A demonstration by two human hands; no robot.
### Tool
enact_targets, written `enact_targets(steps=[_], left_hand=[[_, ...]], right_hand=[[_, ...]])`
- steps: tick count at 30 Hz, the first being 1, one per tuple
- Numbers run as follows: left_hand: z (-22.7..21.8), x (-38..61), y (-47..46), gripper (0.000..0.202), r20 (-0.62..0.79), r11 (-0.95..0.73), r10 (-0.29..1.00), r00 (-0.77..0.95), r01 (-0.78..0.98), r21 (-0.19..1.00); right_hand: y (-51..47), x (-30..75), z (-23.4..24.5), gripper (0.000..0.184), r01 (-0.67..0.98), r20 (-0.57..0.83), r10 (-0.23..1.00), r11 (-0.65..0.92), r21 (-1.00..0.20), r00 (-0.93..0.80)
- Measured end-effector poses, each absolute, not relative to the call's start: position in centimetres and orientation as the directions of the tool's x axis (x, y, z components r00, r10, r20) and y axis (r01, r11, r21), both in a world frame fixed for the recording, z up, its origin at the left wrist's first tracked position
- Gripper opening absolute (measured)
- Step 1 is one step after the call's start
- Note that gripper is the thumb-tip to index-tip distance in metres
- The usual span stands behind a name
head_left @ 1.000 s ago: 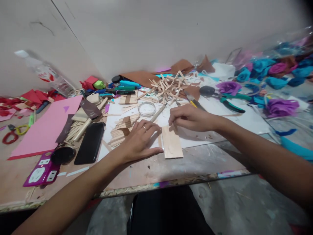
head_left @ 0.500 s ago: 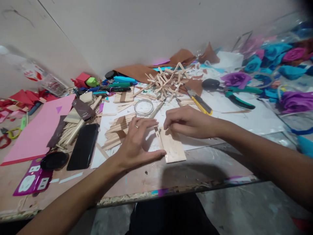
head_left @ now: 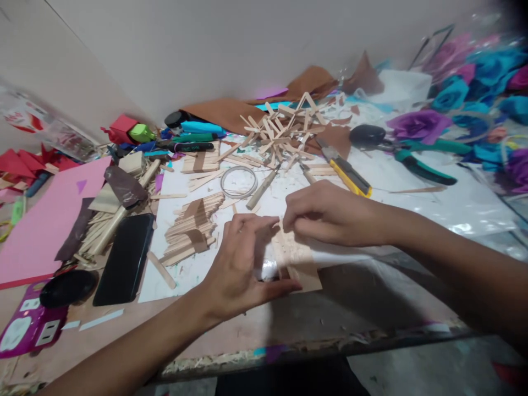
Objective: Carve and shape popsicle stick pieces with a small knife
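A small flat wooden board (head_left: 307, 268) lies near the table's front edge, blurred and partly shaded. My left hand (head_left: 241, 261) spans its left side, thumb at the lower end and fingertips at the upper end, gripping it lengthwise. My right hand (head_left: 325, 214) rests over the board's upper part, fingers curled in a pinch. Whatever the pinch holds is hidden. Just beyond my hands are a craft knife with a pale handle (head_left: 263, 190) and a coil of wire (head_left: 238, 182). Stacked craft sticks (head_left: 192, 228) lie left of my left hand.
A heap of sticks (head_left: 282, 129) stands at the back. A yellow box cutter (head_left: 350, 176) and green-handled pliers (head_left: 424, 165) lie to the right. On the left are a phone (head_left: 124, 258), pink paper (head_left: 45, 220) and a purple power strip (head_left: 33, 319).
The view has shifted, so the table things appear farther outward and lower. Both hands stay at the board; my left thumb now reaches farther across its lower end.
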State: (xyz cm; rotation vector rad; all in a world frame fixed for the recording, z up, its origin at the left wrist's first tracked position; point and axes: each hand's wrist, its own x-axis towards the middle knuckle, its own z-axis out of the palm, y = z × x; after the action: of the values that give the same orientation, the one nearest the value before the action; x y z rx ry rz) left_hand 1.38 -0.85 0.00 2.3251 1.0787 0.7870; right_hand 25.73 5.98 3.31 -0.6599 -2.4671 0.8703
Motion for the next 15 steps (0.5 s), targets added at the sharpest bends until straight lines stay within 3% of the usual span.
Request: enact_targets(steps=[15], left_hand=[[0.22, 1.53, -1.02, 0.097, 0.31, -0.598, 0.796, 0.52, 0.597, 0.535]], right_hand=[[5.85, 25.3, 3.34, 0.025, 0.305, 0.188, 0.527, 0.708, -0.637, -0.829]])
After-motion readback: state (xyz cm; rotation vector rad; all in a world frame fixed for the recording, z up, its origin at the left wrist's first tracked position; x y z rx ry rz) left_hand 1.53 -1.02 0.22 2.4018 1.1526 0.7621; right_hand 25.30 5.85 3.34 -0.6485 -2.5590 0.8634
